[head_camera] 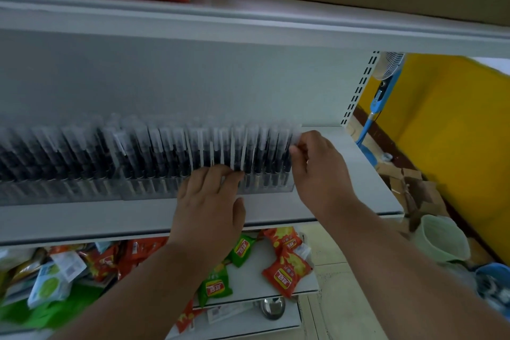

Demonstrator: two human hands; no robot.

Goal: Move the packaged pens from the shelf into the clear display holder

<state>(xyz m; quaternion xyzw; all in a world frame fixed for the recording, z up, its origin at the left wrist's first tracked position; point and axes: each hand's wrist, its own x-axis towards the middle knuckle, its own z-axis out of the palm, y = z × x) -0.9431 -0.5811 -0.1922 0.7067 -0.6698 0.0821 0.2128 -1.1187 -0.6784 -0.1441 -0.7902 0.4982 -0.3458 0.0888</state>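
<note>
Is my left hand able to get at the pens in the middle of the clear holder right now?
Probably yes. The left hand already rests at the front of the clear holder, fingers among the packaged pens, with nothing between. The right hand works at the far end.

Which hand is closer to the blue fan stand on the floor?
Right. The right hand is at the pen row's right end, toward the blue fan stand; the left hand is farther left.

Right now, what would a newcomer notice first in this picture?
First, the long row of pens standing upright in the clear holder on the middle shelf. Both hands work at its right end: the left hand rests against the holder's front, and the right hand pinches the last pack. Below lie bright snack packs.
</note>
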